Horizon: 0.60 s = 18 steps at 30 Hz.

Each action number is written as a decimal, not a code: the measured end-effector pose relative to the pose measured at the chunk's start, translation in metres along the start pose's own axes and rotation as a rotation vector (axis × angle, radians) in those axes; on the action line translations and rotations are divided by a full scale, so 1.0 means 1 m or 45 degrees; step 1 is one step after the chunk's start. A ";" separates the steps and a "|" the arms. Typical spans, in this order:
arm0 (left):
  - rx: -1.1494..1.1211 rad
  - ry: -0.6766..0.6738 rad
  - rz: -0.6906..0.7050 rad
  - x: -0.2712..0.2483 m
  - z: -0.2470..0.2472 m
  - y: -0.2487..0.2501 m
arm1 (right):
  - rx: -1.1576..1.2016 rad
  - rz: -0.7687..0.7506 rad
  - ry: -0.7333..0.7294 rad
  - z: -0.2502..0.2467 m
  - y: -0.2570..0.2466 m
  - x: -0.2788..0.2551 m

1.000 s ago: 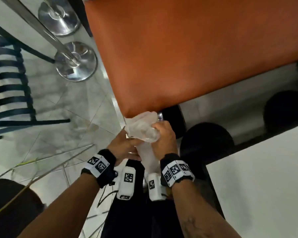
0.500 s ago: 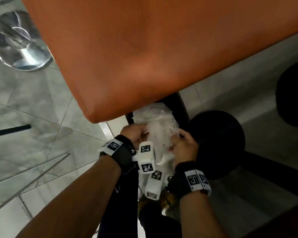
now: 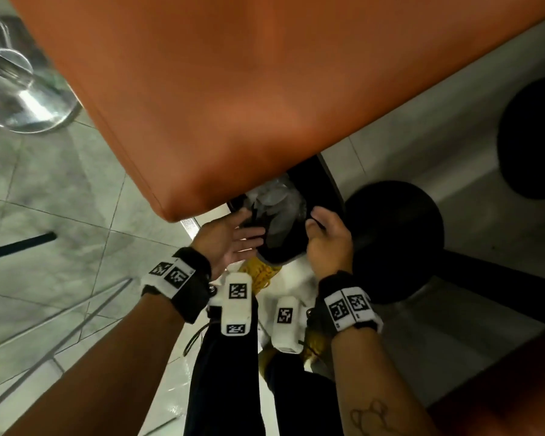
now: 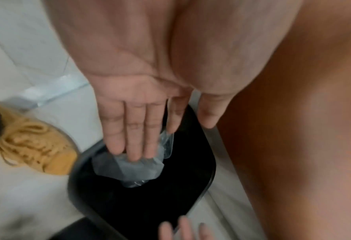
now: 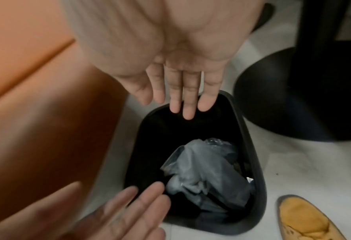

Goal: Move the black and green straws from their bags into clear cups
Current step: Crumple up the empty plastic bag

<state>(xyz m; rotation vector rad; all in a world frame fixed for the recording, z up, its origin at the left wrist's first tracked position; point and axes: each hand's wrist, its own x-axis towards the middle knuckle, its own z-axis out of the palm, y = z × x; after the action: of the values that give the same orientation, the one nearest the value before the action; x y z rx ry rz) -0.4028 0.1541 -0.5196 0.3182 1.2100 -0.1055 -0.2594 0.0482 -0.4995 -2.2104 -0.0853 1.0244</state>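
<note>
Crumpled clear plastic bags (image 3: pixel 277 199) lie inside a black waste bin (image 3: pixel 283 262) on the floor, under the edge of an orange surface. My left hand (image 3: pixel 249 229) hovers open over the bin's left side, fingers straight just above the plastic (image 4: pixel 129 168). Over the bin's right rim (image 5: pixel 256 162), my right hand (image 3: pixel 315 218) is spread open and holds nothing. The right wrist view shows the bags (image 5: pixel 203 167) resting loose in the bin. No straws or clear cups are in view.
The orange surface (image 3: pixel 233 89) overhangs the bin's far side. A black round table base (image 3: pixel 394 237) stands right of the bin. My yellow laced shoes (image 3: pixel 261 272) are just in front of it. A chrome post base (image 3: pixel 22 96) sits at far left on the tiled floor.
Both hands gripped the crumpled bags and carried them down to the bin. Now the bags lie in the bin and both hands have let go and opened.
</note>
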 end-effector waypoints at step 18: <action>0.539 0.019 1.020 -0.330 0.127 0.112 | 0.252 -0.910 -0.066 -0.130 -0.252 -0.234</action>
<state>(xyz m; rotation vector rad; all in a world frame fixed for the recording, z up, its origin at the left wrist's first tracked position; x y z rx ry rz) -0.3770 0.1935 -0.1520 1.1500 0.9911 0.3417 -0.2753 0.0901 -0.1351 -1.7546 -0.7086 0.6461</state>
